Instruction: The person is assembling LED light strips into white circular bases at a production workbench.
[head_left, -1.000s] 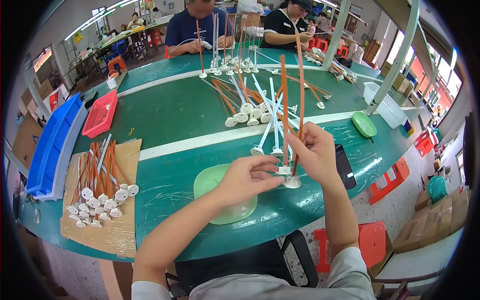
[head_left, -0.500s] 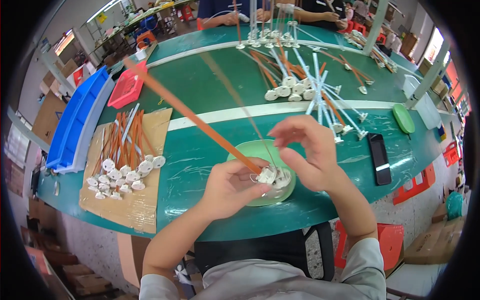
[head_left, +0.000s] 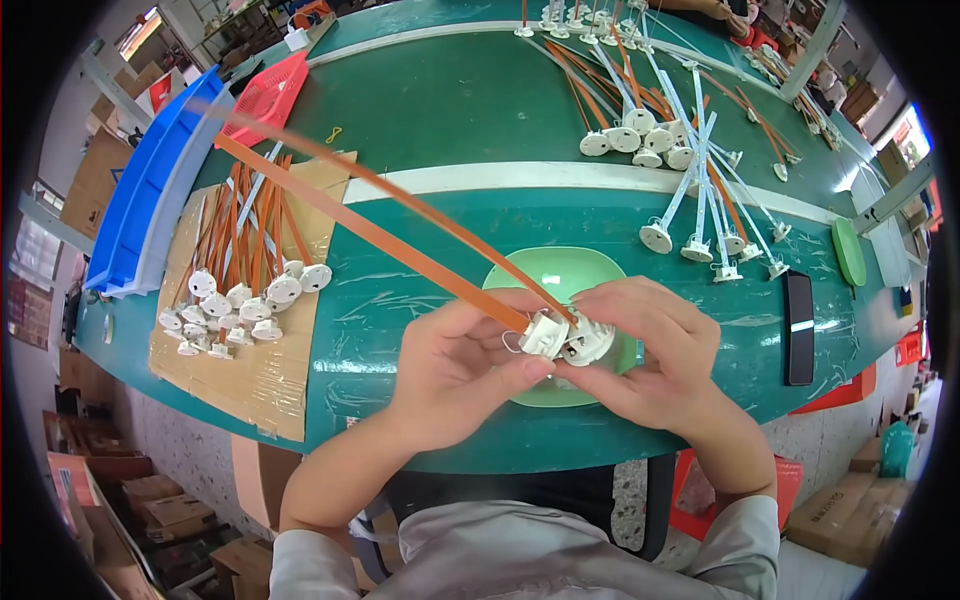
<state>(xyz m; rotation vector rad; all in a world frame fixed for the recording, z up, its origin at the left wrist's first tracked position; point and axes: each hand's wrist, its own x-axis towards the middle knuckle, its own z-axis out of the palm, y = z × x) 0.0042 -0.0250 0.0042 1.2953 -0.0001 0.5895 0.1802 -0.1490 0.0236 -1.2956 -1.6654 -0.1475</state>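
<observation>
My left hand (head_left: 455, 370) and my right hand (head_left: 655, 355) meet over a light green dish (head_left: 560, 275) near the table's front edge. Between their fingertips are two white round sockets (head_left: 565, 338), each with a long orange wire (head_left: 360, 215) slanting up to the left over the table. The left thumb and fingers pinch the nearer socket; the right fingers curl over the other one. Both hands hide most of the dish.
A cardboard sheet (head_left: 260, 375) at the left carries several finished sockets with orange and white wires (head_left: 235, 295). Blue bin (head_left: 150, 195) and red basket (head_left: 265, 95) stand at far left. More wired sockets (head_left: 680, 160) lie at back right; a black phone (head_left: 798, 325) and green lid (head_left: 850, 250) at right.
The sockets and their orange wires swung from upright to slanting left, and both hands came down over the green dish. The view tilted down toward the table.
</observation>
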